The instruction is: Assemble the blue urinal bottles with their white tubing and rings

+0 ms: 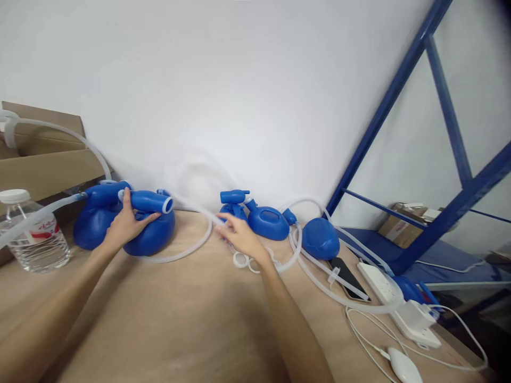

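Observation:
My left hand (126,222) grips a blue plastic bulb-shaped container (154,234) by its tubular blue spout (149,201) at the back left of the table. A second blue container (96,215) sits just behind it. My right hand (241,236) pinches a clear flexible tube (191,246) that is blurred with motion and curves across the table between the two hands. White clip rings (244,261) lie under my right wrist. Another blue container with a handle (266,221) stands just past my right hand.
A water bottle (34,236) and a cardboard box (43,159) stand at the left. To the right lie a blue bulb (320,239), a phone (348,276), a white power strip (385,290), a charger (417,315), cables and a blue shelf frame (399,85).

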A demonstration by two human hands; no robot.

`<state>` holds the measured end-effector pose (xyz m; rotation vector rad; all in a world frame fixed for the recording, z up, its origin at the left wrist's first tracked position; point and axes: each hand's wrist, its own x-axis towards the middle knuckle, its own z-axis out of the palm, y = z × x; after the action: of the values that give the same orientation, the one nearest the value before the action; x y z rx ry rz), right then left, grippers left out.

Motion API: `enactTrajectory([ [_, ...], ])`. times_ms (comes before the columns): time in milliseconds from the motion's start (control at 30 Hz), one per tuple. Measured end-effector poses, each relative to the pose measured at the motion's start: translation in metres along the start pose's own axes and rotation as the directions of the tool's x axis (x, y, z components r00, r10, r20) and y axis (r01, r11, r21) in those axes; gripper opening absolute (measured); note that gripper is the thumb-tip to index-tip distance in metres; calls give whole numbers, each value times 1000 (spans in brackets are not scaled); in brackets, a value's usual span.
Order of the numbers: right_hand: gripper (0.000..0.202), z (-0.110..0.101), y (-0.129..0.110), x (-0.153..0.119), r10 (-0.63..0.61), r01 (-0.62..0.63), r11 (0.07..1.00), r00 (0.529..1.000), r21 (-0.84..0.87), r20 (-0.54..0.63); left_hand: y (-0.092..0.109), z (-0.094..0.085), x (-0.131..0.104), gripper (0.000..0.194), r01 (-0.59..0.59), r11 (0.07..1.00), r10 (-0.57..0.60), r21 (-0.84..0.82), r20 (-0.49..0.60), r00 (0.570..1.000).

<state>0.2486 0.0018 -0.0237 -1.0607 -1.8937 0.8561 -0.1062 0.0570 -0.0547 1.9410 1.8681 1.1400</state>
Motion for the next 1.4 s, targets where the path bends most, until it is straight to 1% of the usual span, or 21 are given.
enactTrajectory([
  [33,45,8,6,-7,-6,8,998,999,-56,42,2,-6,2,135,70,995,-73,77,39,997],
  [100,49,19,17,-26,-14,35,983,993,-178,120,10,-22,5,130,205,947,-221,246,36,975],
  [167,57,22,26,-44,-12,73,957,977,-282,212,22,-40,4,118,221,911,-244,347,23,969],
  [233,66,18,31,-57,-8,117,941,946,-317,323,40,-55,-4,104,197,878,-199,436,-42,979],
  [267,67,14,33,-60,-13,139,941,926,-308,378,52,-59,-11,98,155,865,-143,477,-62,988],
  [300,65,8,35,-62,-21,158,942,909,-297,417,65,-60,-19,92,92,869,-68,487,-67,995],
  [367,55,-6,37,-60,-8,159,933,907,-323,422,94,-52,-39,83,-98,911,101,401,16,995],
  [433,48,-24,41,-56,82,85,899,931,-430,356,124,-28,-56,73,-269,935,239,232,150,959],
  [467,49,-33,44,-54,143,30,873,938,-487,314,138,-10,-62,68,-312,936,276,166,210,938],
  [533,57,-52,54,-53,270,-71,814,925,-576,267,164,34,-66,62,-337,939,307,61,289,907],
  [600,71,-66,66,-54,383,-142,759,887,-635,259,186,83,-56,61,-260,966,245,4,322,915],
  [667,85,-75,77,-58,484,-193,704,834,-684,263,204,131,-37,66,-202,979,190,11,281,941],
  [733,91,-77,86,-60,538,-202,673,793,-711,284,218,171,-17,70,-130,991,119,36,219,968],
  [800,92,-77,91,-60,554,-182,665,771,-724,315,225,200,-1,66,-40,998,30,58,165,986],
  [900,95,-77,94,-57,565,-164,654,755,-738,333,224,219,11,48,48,997,-54,56,114,992],
  [1000,99,-79,97,-56,577,-173,641,751,-748,321,214,211,14,42,52,998,-54,24,93,994],
  [1100,98,-80,100,-57,574,-182,646,756,-741,315,208,180,18,42,3,1000,-2,-14,89,996],
  [1167,97,-80,102,-57,565,-186,655,764,-732,311,207,149,22,46,-49,998,52,-36,91,994],
  [1267,103,-79,103,-58,555,-198,663,777,-722,296,204,93,22,55,-139,988,146,-61,121,982],
  [1333,109,-75,102,-59,532,-193,675,796,-712,289,200,56,16,60,-202,977,211,-67,187,959],
  [1400,107,-69,101,-60,489,-162,698,819,-697,299,191,23,2,62,-279,959,281,-50,292,914],
])
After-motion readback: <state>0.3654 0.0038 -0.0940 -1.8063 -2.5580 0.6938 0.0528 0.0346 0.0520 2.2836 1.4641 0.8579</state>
